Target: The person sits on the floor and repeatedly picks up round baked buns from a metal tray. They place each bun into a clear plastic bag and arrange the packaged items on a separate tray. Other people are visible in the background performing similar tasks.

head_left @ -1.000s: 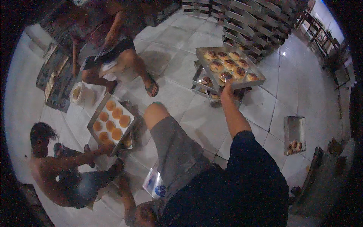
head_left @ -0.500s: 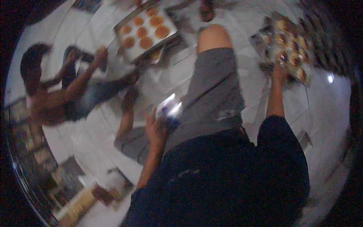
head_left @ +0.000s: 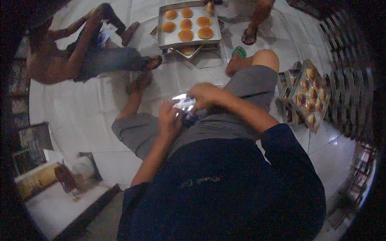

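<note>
I sit on a white tiled floor (head_left: 80, 116) in grey shorts and a dark blue shirt. My left hand (head_left: 169, 118) and my right hand (head_left: 206, 95) meet over my lap, both holding a small shiny plastic packet (head_left: 184, 105) with blue on it. A metal tray of filled pastries (head_left: 310, 96) lies on the floor at my right, beside my knee. Another metal tray of round golden buns (head_left: 189, 25) sits ahead of me.
A person in jeans (head_left: 92, 56) sits at the upper left, holding a small packet. Another person's sandalled foot (head_left: 250, 35) stands next to the bun tray. Stacked trays in a rack (head_left: 350, 80) line the right side. A brown bottle (head_left: 64, 178) stands on a low ledge at the lower left.
My right hand has left the pastry tray on my right and come back to my lap, joining the left hand on the packet. The view has swung so the bun tray lies ahead.
</note>
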`<state>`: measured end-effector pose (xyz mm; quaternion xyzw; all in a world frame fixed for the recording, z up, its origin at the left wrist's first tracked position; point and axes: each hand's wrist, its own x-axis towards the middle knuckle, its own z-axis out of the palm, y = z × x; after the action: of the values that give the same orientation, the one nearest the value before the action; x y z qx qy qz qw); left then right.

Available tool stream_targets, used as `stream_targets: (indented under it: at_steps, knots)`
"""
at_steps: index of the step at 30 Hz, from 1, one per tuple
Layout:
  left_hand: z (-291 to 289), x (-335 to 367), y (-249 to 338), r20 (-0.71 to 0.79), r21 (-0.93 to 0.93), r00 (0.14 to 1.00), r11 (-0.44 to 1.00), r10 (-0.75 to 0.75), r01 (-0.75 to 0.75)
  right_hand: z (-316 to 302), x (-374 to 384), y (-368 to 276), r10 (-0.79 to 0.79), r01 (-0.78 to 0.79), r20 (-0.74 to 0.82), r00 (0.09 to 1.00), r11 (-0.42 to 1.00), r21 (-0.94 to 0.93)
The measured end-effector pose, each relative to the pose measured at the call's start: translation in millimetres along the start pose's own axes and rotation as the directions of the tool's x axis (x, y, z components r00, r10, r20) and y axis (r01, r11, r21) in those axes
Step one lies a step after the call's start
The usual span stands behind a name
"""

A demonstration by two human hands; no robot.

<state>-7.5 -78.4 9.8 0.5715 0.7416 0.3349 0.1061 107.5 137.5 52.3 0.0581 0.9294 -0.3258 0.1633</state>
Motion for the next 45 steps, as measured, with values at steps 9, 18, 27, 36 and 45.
stream_targets:
  at_steps: [9, 18, 27, 36, 45]
  knots:
    - [-10.7, 14.8, 2.8, 0.217, 0.219, 0.960, 0.967, -0.177, 0.129, 18.2, 20.7, 24.3, 0.297, -0.180, -0.427, 0.854, 0.939, 0.294]
    - [-16.7, -0.7, 8.9, -0.113, -0.044, 0.988, 0.993, 0.107, -0.113, 61.2, -11.1, 8.0, 0.010, 0.036, -0.233, 0.973, 0.981, 0.193]
    - [-15.4, 2.5, 34.0, -0.189, -0.562, 0.845, 0.761, -0.499, 0.324, 33.6, -21.4, -8.7, 0.188, -0.062, -0.300, 0.935, 0.921, 0.384]
    - [-21.0, 0.6, 15.8, -0.027, -0.432, 0.876, 0.796, -0.481, 0.424, 39.6, -23.0, -11.7, -0.030, 0.032, -0.561, 0.827, 0.999, -0.007]
    - [-25.6, -4.8, 13.3, -0.108, -0.305, 0.968, 0.934, -0.228, 0.186, 25.5, -30.3, -29.9, -0.167, 0.188, -0.605, 0.779, 0.982, -0.029]
